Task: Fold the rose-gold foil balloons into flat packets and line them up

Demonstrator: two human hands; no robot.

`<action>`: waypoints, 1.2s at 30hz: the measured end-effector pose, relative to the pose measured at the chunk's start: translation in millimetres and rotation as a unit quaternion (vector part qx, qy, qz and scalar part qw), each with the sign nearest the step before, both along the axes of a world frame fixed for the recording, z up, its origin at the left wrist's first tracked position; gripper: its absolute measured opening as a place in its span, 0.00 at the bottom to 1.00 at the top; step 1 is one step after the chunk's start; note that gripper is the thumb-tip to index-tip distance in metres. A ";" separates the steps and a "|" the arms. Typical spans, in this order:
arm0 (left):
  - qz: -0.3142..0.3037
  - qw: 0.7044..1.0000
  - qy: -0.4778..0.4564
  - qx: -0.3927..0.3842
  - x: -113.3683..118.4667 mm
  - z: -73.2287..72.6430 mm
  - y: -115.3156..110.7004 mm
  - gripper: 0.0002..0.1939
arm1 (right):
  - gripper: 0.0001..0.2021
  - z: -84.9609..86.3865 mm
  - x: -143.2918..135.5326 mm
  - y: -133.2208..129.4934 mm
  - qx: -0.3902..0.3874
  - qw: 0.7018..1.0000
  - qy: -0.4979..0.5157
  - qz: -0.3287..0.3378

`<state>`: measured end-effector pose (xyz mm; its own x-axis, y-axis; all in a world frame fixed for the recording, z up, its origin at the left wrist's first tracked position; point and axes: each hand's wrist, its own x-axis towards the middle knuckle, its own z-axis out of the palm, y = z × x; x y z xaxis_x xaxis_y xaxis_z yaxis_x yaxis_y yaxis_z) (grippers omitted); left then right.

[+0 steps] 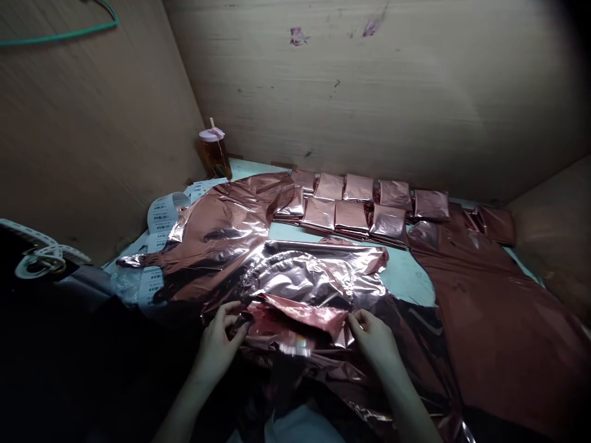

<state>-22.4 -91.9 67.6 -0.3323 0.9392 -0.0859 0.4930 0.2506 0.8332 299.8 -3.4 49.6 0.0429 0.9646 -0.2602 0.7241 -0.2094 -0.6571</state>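
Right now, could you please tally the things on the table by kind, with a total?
Folded rose-gold foil squares in the back rows: 11 that I can make out
Unfolded rose-gold foil sheets: at least 3; overlaps hide the edges
Drink bottle with pink lid: 1
Strip of barcode labels: 1
Total: about 16
Left hand and right hand each pinch a fold.

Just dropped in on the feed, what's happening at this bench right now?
A person is working a rose-gold foil sheet spread on the table. The left hand and right hand each pinch one end of a partly folded strip at the sheet's near edge. Two rows of folded foil squares lie at the back by the wall, and more flat foil lies to the right. A cup with a straw stands in the back left corner, with barcode labels nearby.
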 end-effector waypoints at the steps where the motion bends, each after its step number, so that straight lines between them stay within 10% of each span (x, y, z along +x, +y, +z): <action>1: 0.027 0.999 0.021 0.000 5.3 -3.4 -0.5 0.26 | 0.19 2.3 -1.7 2.0 -0.003 1.000 -0.025 0.002; 12: -0.010 0.961 0.205 0.184 25.6 -4.6 -15.5 0.23 | 0.19 8.3 -14.3 -10.9 0.021 0.993 -0.112 -0.020; 17: -0.277 0.863 0.379 0.188 88.0 -10.9 -12.1 0.43 | 0.14 4.2 -20.3 -17.5 0.046 0.979 -0.200 -0.006; 19: -0.287 0.850 0.423 0.128 100.8 -19.7 -9.2 0.50 | 0.13 2.0 -10.5 -23.3 0.114 0.969 -0.220 0.009; 25: -0.314 0.820 0.467 0.105 92.4 -30.1 -6.0 0.40 | 0.22 4.6 30.6 -45.7 0.397 0.827 -0.151 0.369; 29: -0.364 0.859 0.350 0.085 58.8 -8.2 -3.4 0.33 | 0.24 11.7 37.3 -45.0 0.374 0.791 -0.088 0.476; 36: -0.349 0.929 -0.088 -0.079 -18.4 37.4 25.1 0.11 | 0.15 39.0 56.9 -9.5 -0.008 0.929 0.135 0.344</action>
<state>-40.8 -66.7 105.0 0.3865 0.8917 -0.2356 0.4409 0.0457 0.8964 356.6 -12.9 88.6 -0.6512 0.7356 -0.1867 0.5000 0.2307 -0.8347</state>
